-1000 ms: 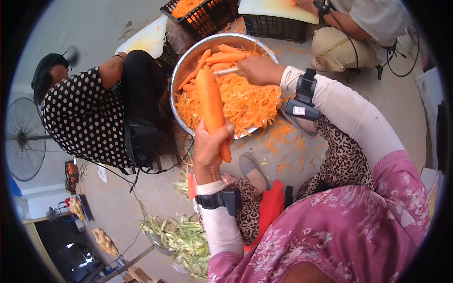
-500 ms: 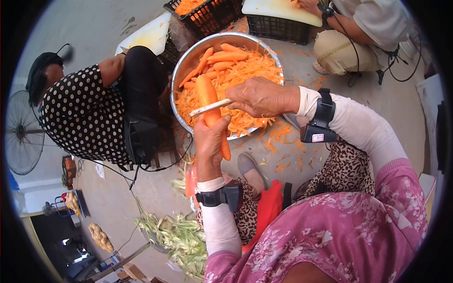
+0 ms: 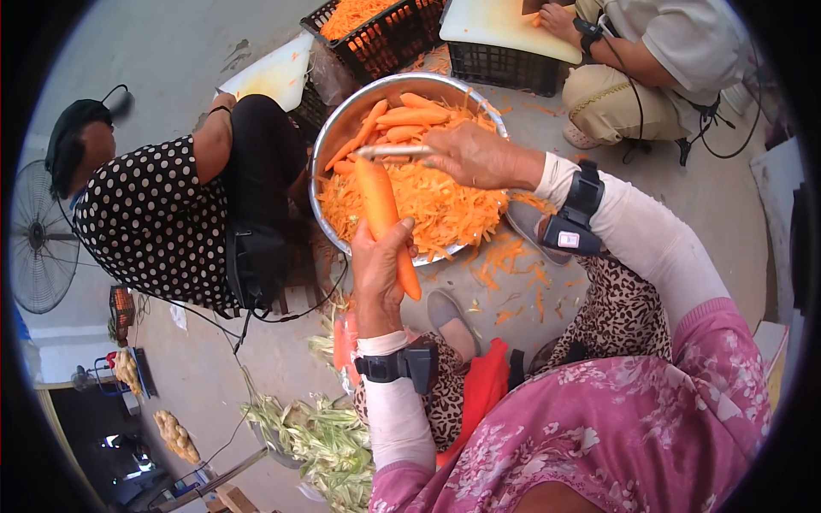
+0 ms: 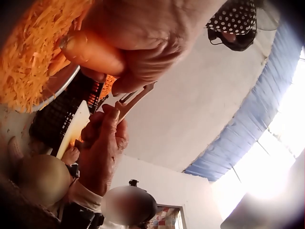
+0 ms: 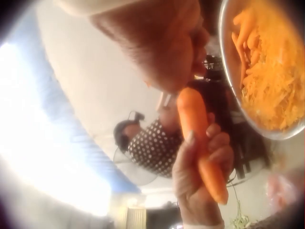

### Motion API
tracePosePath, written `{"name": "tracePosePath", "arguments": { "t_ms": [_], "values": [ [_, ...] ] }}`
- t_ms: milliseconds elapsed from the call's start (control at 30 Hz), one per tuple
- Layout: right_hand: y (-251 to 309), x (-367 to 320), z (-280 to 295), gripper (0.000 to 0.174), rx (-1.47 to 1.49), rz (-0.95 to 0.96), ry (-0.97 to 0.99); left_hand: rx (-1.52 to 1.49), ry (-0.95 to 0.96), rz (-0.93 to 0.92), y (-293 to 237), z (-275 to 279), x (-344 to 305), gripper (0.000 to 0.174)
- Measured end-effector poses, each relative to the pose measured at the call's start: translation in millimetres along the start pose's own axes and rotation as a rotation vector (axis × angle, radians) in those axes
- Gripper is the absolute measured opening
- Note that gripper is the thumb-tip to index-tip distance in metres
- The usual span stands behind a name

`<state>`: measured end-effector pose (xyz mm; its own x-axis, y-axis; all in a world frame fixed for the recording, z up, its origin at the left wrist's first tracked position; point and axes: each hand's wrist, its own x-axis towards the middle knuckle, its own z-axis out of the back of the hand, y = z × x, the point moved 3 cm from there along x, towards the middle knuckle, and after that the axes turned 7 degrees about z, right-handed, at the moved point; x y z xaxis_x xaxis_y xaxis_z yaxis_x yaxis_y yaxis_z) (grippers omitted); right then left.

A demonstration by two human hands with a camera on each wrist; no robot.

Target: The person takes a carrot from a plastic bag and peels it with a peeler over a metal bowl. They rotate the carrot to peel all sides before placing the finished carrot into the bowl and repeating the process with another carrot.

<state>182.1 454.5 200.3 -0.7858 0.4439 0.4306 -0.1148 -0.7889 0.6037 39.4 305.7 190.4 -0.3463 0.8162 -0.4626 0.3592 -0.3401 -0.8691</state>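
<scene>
My left hand (image 3: 379, 269) grips a large carrot (image 3: 377, 192) round its lower half, its thick end tilted up over the bowl's near side. In my right hand (image 3: 483, 156) is a pale-handled peeler (image 3: 393, 150), held level at the carrot's upper end. The left wrist view shows the peeler's slotted head (image 4: 138, 98) beside the hand that holds the carrot. A wide metal bowl (image 3: 318, 128) sits below both hands. It holds a heap of orange peelings (image 3: 457, 201) and several whole carrots (image 3: 410, 115) toward its far side.
Black crates (image 3: 505, 68) with white cutting boards (image 3: 505, 30) stand beyond the bowl; one crate holds shredded carrot (image 3: 355, 17). A person in polka dots (image 3: 154, 222) sits at left, another person (image 3: 676, 60) at far right. Corn husks (image 3: 333, 445) and scattered peelings (image 3: 513, 265) lie on the floor.
The peeler went from beyond the carrot's top down to its middle, then back up to the upper end. The left hand kept its grip on the carrot throughout.
</scene>
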Motion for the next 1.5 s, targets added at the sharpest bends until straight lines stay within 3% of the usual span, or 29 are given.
{"name": "tracePosePath", "arguments": {
  "t_ms": [100,200,367,467,533,567,633,667,733,800,900,1133,1200,1333,1400,1433,1500],
  "values": [
    [23.7,-4.7,-11.2,0.013,0.131,0.118,0.089,-0.069,0.007,0.030,0.9,1.6,1.9,0.028],
    [43.9,-10.3,-15.8,0.016,0.161,0.117,0.210,-0.265,0.100,0.062,3.6,4.7,-1.4,0.026],
    [34.3,-2.5,-28.7,0.014,0.050,0.104,0.162,-0.366,0.202,0.071,2.6,6.0,-3.7,0.032],
    [-1.2,13.3,-18.0,0.015,-0.072,-0.042,0.051,-0.305,0.212,0.044,4.0,4.3,-9.6,0.040],
    [-3.4,7.1,-6.9,0.017,-0.335,0.231,0.066,-0.173,0.230,-0.002,-0.8,-4.4,-16.6,0.043],
    [-13.3,5.6,-10.5,0.017,-0.331,0.222,0.060,-0.164,0.230,0.001,-5.6,-8.1,-19.3,0.046],
    [-33.4,4.3,-23.4,0.018,-0.225,-0.171,0.196,-0.166,0.199,0.000,-9.5,-7.6,-17.1,0.046],
    [-37.5,4.3,-24.4,0.018,-0.230,-0.155,0.212,-0.181,0.161,-0.018,-10.6,-6.2,-16.2,0.045],
    [-29.2,11.2,-4.9,0.018,-0.146,-0.293,0.040,-0.214,0.143,-0.018,-7.7,-1.5,-11.7,0.043],
    [-23.3,9.6,-4.0,0.020,-0.114,-0.218,-0.006,-0.340,0.182,0.044,-1.1,1.3,-8.0,0.040],
    [7.9,-4.7,-11.2,0.019,0.065,0.079,0.055,-0.505,0.282,0.105,4.3,4.1,-6.1,0.038],
    [40.5,-13.0,-19.4,0.013,0.099,0.213,0.094,-0.656,0.345,0.158,8.5,5.4,-8.6,0.036],
    [41.4,-11.2,-19.5,0.013,0.046,0.215,0.097,-0.667,0.462,0.125,9.2,6.2,-10.3,0.048],
    [15.0,0.7,-19.4,0.015,-0.043,0.112,0.001,-0.465,0.428,0.080,6.6,2.6,-11.3,0.050],
    [-3.5,4.1,-8.9,0.014,-0.291,0.181,-0.123,-0.212,0.321,0.083,10.7,-0.7,-16.2,0.052],
    [-18.1,4.6,-7.7,0.014,-0.291,0.170,-0.133,-0.249,0.376,0.093,5.8,-5.5,-19.7,0.043],
    [-45.0,1.3,-17.0,0.017,-0.239,-0.185,0.209,-0.217,0.331,0.072,-0.5,-6.1,-14.1,0.043]
  ]
}}
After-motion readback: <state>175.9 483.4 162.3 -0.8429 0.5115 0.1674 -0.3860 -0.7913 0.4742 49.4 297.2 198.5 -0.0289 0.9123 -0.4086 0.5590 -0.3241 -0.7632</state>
